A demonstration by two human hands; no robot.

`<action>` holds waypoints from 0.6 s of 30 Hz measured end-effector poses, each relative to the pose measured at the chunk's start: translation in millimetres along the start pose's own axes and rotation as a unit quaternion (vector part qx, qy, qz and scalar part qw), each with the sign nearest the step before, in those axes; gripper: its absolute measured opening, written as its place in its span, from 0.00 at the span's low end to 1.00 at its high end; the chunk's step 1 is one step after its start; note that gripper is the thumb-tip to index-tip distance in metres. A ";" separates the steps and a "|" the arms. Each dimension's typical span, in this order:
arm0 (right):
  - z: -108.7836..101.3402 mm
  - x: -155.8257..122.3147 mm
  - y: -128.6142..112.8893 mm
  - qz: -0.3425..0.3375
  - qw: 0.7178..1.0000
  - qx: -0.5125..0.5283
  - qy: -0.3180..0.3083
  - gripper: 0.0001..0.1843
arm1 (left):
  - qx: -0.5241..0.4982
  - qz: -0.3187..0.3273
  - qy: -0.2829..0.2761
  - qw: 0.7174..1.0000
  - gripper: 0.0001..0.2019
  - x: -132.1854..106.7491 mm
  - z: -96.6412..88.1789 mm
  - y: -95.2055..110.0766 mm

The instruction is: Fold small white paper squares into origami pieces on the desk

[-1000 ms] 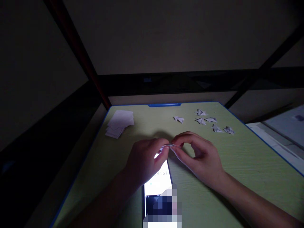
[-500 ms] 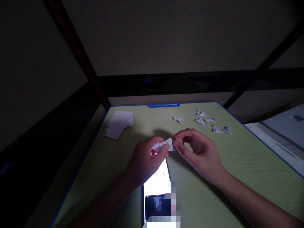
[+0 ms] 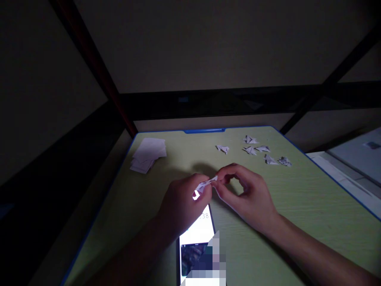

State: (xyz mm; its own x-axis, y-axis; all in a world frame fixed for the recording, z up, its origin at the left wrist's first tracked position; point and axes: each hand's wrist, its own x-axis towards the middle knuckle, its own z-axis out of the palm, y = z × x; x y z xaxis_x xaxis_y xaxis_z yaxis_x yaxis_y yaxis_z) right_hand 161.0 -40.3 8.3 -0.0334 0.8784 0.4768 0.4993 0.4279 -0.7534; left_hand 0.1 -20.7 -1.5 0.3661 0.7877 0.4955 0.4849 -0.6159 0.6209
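A small folded piece of white paper (image 3: 205,184) is held above the table, between both hands. My left hand (image 3: 185,200) is closed, with thumb and fingers pinching the paper's left part. My right hand (image 3: 245,188) pinches the paper's right end between thumb and forefinger. Fingertips cover some of the folds. Below the left hand lies a phone (image 3: 195,232) with a bright screen, its top end partly hidden by that hand.
The greenish table (image 3: 297,198) has a blue rim. A stack of white paper sheets (image 3: 150,149) lies at the back left. Several small folded paper pieces (image 3: 250,150) are scattered at the back right. Beyond the right edge stands a pale, box-like object (image 3: 357,147).
My right hand's fingertips have closed onto the paper's right end, where they were beside it before. The paper has turned and now looks thinner. The left hand keeps its hold.
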 end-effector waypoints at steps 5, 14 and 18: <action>1.0 0.2 -2.1 -0.007 1.000 -0.030 -0.002 0.02 | 0.057 0.035 0.008 0.998 0.00 -0.6 -1.2 -4.9; 2.7 -0.9 -4.4 0.007 0.999 -0.050 -0.006 0.04 | 0.171 0.156 0.015 0.973 0.06 4.3 -4.9 -1.3; 3.1 -1.1 -5.1 0.034 0.998 -0.049 -0.006 0.04 | 0.219 0.164 -0.020 0.962 0.06 6.5 -6.8 2.5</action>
State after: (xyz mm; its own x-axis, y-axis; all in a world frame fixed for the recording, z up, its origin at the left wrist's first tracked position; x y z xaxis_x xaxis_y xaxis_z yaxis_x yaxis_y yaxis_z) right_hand 155.8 -42.8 10.2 -0.0063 0.9073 0.4205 0.5831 0.3449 -0.7355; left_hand -1.7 -17.2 7.3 0.5826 0.5567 0.5921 0.6227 -0.7740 0.1150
